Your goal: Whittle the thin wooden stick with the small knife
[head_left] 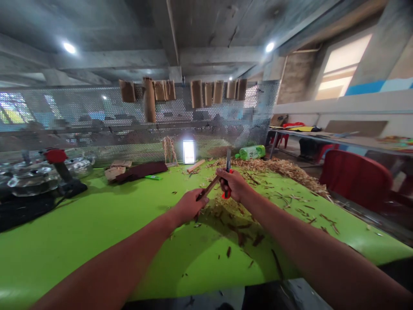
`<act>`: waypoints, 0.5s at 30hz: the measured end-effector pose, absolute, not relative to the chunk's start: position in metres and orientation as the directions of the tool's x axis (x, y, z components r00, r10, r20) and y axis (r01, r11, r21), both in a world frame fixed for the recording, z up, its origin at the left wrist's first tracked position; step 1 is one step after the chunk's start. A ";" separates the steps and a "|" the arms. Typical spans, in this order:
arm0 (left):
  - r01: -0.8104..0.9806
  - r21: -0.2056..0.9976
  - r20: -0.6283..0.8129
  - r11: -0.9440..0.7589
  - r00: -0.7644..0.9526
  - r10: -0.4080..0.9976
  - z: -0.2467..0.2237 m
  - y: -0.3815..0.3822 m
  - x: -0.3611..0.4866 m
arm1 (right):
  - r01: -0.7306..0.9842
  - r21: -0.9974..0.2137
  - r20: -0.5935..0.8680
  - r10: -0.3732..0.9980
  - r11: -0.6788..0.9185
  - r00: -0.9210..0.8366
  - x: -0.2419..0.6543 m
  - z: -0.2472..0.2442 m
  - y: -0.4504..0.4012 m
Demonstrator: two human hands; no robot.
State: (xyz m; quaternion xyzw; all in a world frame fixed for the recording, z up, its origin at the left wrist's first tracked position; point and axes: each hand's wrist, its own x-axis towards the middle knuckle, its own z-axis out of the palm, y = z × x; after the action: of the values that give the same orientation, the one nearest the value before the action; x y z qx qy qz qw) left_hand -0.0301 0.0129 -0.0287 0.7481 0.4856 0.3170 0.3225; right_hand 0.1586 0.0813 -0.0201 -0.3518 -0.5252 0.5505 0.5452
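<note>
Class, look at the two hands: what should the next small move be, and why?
Probably, the right hand should tilt its knife so the blade meets the wooden stick for one thin cut: the left hand grips the stick, the blade points up in the view, and shavings litter the green table.

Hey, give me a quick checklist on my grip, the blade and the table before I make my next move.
1. Wooden strip gripped by the left hand: ok.
2. Knife held in the right hand: ok.
3. Blade pointing away from the left hand: ok, it points up, beyond the strip.
4. Green table free of shavings: not ok, they are heaped at the back right and scattered under and around the hands.
5. Green bottle upright: not ok, it lies on its side.
6. Blade sharp: cannot tell.
</note>
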 end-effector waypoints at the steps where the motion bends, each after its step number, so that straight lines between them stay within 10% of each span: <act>1: 0.552 0.755 0.204 -0.354 0.317 0.926 -0.029 0.014 -0.030 | -0.222 -0.963 0.189 0.970 0.152 -0.153 0.158 -0.020 0.081; 8: 0.316 0.935 0.092 -0.162 0.226 0.970 -0.027 0.016 -0.031 | -0.166 -0.966 0.217 0.971 0.199 -0.100 0.161 -0.018 0.081; 15: 0.022 1.000 -0.010 0.007 0.145 0.989 -0.022 0.016 -0.030 | 0.539 -0.777 0.404 0.914 0.324 0.033 0.164 -0.019 0.085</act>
State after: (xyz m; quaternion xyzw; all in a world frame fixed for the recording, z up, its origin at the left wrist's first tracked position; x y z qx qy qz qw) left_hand -0.0295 0.0162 -0.0224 0.5381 0.4697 0.4549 0.5320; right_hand 0.1638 0.0851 -0.0193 -0.5458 -0.6657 0.2004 0.4677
